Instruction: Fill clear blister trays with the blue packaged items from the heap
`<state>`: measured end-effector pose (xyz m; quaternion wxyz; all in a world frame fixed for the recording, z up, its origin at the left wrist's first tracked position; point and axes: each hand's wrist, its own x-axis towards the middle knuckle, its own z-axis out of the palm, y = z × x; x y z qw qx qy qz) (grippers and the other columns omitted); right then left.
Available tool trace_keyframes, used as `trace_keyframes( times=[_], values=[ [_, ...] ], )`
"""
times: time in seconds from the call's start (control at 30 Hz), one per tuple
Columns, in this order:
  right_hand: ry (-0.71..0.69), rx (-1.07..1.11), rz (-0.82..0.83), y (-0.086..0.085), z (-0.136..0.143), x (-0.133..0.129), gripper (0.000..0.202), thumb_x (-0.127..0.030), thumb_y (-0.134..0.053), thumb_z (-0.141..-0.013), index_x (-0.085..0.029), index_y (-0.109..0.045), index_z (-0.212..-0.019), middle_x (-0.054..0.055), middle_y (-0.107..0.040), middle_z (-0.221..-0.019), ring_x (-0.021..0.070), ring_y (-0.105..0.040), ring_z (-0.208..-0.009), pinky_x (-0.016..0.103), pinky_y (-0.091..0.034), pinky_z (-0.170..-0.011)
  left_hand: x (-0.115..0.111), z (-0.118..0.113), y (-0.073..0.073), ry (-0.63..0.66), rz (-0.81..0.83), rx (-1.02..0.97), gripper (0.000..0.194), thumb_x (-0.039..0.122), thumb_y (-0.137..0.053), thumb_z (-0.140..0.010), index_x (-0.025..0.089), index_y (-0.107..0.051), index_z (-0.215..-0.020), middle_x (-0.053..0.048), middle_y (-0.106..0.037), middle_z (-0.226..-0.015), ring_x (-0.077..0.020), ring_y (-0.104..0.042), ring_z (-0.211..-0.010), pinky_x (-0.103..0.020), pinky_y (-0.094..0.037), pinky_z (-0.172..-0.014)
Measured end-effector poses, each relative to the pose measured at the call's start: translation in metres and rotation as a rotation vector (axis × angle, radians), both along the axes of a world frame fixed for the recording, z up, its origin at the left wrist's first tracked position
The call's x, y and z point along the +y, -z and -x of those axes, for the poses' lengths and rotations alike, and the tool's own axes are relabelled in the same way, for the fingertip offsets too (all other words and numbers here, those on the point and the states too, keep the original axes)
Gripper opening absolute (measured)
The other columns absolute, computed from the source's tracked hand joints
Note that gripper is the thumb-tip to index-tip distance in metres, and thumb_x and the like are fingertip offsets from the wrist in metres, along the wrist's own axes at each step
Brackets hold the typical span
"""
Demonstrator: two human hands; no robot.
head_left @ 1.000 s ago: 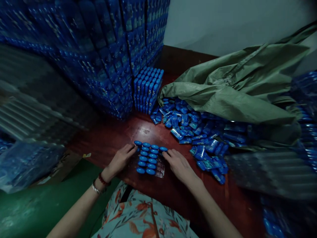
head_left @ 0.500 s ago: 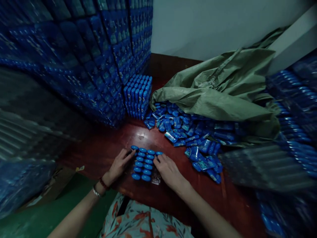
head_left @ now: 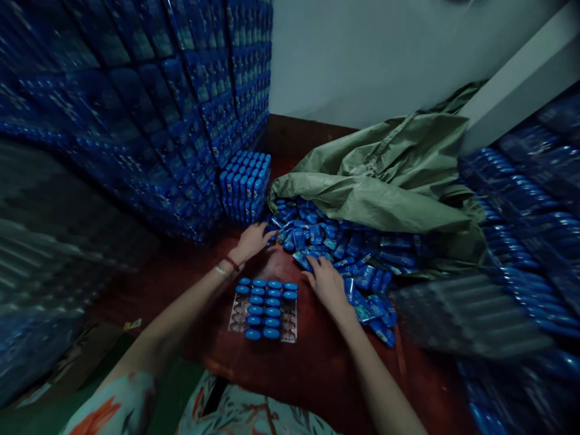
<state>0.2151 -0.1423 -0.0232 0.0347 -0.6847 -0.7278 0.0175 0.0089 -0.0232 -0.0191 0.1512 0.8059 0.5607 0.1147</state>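
At the near edge of the loose heap of small flat blue plastic packs (head_left: pixel 317 232), my left hand (head_left: pixel 254 241) reaches with fingers stretched out, its tips at a pack. My right hand (head_left: pixel 330 284) is lower on the heap's near side, fingers apart and touching or just over the packs. Between my forearms lies a clear moulded tray (head_left: pixel 289 329). Blue packs (head_left: pixel 270 312) stand on end in its two middle columns, and a few stand at the far end of its outer columns. The other outer slots show bare plastic.
A green woven sack (head_left: pixel 385 187) lies over the back of the heap. Upright packs form a neat block (head_left: pixel 244 184) at the back left, beside a tall wall of stacked packs (head_left: pixel 181 109). Nested clear trays (head_left: pixel 471 314) and more stacks (head_left: pixel 521 229) stand right. The tabletop (head_left: pixel 312 368) is red.
Both hands have left the tray and moved forward to the loose heap. Two packs now show at the far end of each outer column. The view has shifted slightly.
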Motion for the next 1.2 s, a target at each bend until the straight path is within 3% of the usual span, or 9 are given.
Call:
trace_keyframes(
  times=[0.17, 0.4, 0.5, 0.63, 0.73, 0.83, 1.0, 1.13, 1.2],
  values=[
    [-0.063, -0.136, 0.089, 0.012, 0.018, 0.006, 0.031, -0.020, -0.049, -0.088, -0.019, -0.057, -0.118, 0.012, -0.059, -0.104, 0.0248, -0.051, -0.097, 0.034, -0.043, -0.076, 0.033, -0.032, 0.011, 0.017, 0.115, 0.044, 0.028, 0.020, -0.057, -0.084, 0.006, -0.056, -0.108, -0.022, -0.063, -0.101, -0.0312, -0.062, -0.096, -0.040, -0.049, -0.081],
    [-0.113, -0.030, -0.025, 0.025, 0.008, -0.039, 0.045, -0.023, -0.046, -0.090, -0.022, -0.043, -0.135, 0.013, -0.053, -0.121, 0.0269, -0.046, -0.104, 0.038, -0.041, -0.079, 0.006, 0.003, 0.023, 0.197, 0.176, -0.141, 0.051, 0.018, -0.060, -0.079, 0.017, -0.044, -0.127, -0.010, -0.062, -0.116, -0.0213, -0.060, -0.106, -0.029, -0.046, -0.088],
    [-0.320, 0.003, -0.027, 0.026, 0.004, -0.031, 0.059, -0.011, -0.046, -0.086, -0.028, -0.035, -0.141, 0.010, -0.047, -0.134, 0.0261, -0.043, -0.112, 0.039, -0.040, -0.085, -0.018, 0.029, 0.023, 0.100, 0.170, -0.408, 0.045, 0.028, -0.059, -0.079, 0.013, -0.050, -0.120, -0.010, -0.063, -0.112, -0.0220, -0.060, -0.103, -0.032, -0.047, -0.088],
    [-0.593, -0.025, 0.058, 0.025, 0.003, -0.003, 0.074, 0.001, -0.043, -0.079, -0.037, -0.030, -0.141, 0.003, -0.033, -0.147, 0.0236, -0.045, -0.113, 0.039, -0.041, -0.088, -0.065, 0.078, 0.020, -0.251, 0.278, -0.880, 0.044, 0.048, -0.061, -0.073, 0.013, -0.061, -0.100, -0.008, -0.067, -0.097, -0.0209, -0.063, -0.085, -0.032, -0.052, -0.074],
    [-0.723, -0.023, 0.082, 0.027, 0.003, 0.017, 0.066, 0.000, -0.039, -0.082, -0.035, -0.038, -0.138, 0.004, -0.033, -0.147, 0.0225, -0.048, -0.110, 0.040, -0.043, -0.089, -0.113, 0.119, 0.018, -0.485, 0.399, -0.909, 0.056, 0.055, -0.062, -0.069, 0.013, -0.059, -0.107, -0.011, -0.066, -0.102, -0.0221, -0.063, -0.082, -0.030, -0.053, -0.060],
    [-0.773, 0.037, 0.071, 0.032, 0.001, 0.029, 0.052, -0.004, -0.040, -0.084, -0.026, -0.048, -0.130, 0.010, -0.039, -0.141, 0.0231, -0.048, -0.112, 0.039, -0.045, -0.088, -0.160, 0.146, 0.019, -0.518, 0.409, -0.756, 0.058, 0.055, -0.062, -0.068, 0.014, -0.060, -0.108, -0.012, -0.065, -0.109, -0.0257, -0.063, -0.094, -0.032, -0.053, -0.068],
    [-0.592, 0.422, -0.058, 0.041, -0.005, 0.021, 0.036, -0.015, -0.039, -0.088, -0.021, -0.052, -0.121, 0.011, -0.049, -0.130, 0.0219, -0.049, -0.115, 0.040, -0.044, -0.095, -0.204, 0.132, 0.019, -0.471, 0.151, -0.581, 0.047, 0.044, -0.063, -0.073, 0.017, -0.056, -0.111, -0.007, -0.066, -0.100, -0.0205, -0.064, -0.087, -0.032, -0.052, -0.076],
    [-0.112, 0.842, -0.192, 0.046, -0.010, -0.015, 0.035, -0.028, -0.043, -0.090, -0.021, -0.044, -0.124, 0.011, -0.057, -0.117, 0.0214, -0.056, -0.109, 0.043, -0.046, -0.093, -0.204, 0.099, 0.022, -0.334, -0.133, -0.501, 0.021, 0.028, -0.054, -0.084, 0.020, -0.060, -0.103, -0.006, -0.061, -0.098, -0.0179, -0.061, -0.088, -0.030, -0.052, -0.077],
    [0.099, 1.018, -0.205, 0.046, -0.012, -0.040, 0.039, -0.035, -0.051, -0.087, -0.020, -0.043, -0.122, 0.010, -0.061, -0.109, 0.0215, -0.061, -0.099, 0.042, -0.050, -0.086, -0.199, 0.091, 0.028, -0.187, -0.220, -0.443, 0.028, 0.018, -0.046, -0.088, 0.021, -0.059, -0.112, -0.007, -0.057, -0.105, -0.0168, -0.059, -0.093, -0.029, -0.051, -0.079]
  ],
)
